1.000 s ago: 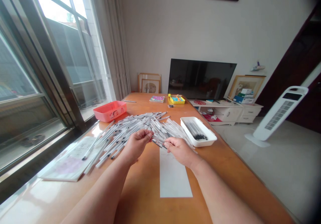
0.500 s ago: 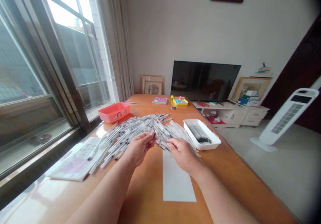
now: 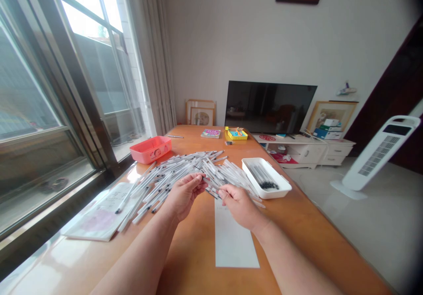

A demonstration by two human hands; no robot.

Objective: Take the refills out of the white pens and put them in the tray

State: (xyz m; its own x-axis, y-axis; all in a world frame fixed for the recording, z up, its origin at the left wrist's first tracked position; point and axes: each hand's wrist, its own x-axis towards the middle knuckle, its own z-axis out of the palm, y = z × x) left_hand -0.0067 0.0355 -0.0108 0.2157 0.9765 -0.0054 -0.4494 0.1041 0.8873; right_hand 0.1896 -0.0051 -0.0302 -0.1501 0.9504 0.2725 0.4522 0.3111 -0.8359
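My left hand (image 3: 188,191) is closed in a pinch around the dark end of a slim pen (image 3: 211,183). My right hand (image 3: 239,202) pinches at the pen's other side, thumb against fingers; the exact grip is partly hidden. Just beyond both hands spreads a heap of white, clear-barrelled pens (image 3: 175,169), many with black ends. Another group of pale tubes (image 3: 231,171) lies at its right. A white tray (image 3: 274,193) to the right of my right hand holds a row of thin sticks with black ends. Beneath my right hand lies a white paper strip (image 3: 236,246).
A red plastic basket (image 3: 145,154) stands behind the heap at the left. A booklet (image 3: 95,218) lies under some pens. Farther back are a pink book (image 3: 210,133) and a yellow box (image 3: 238,134). A window borders the table's left side.
My right hand has shifted very slightly left, closer to my left hand. My left hand stays almost in place, and the surrounding things have not moved.
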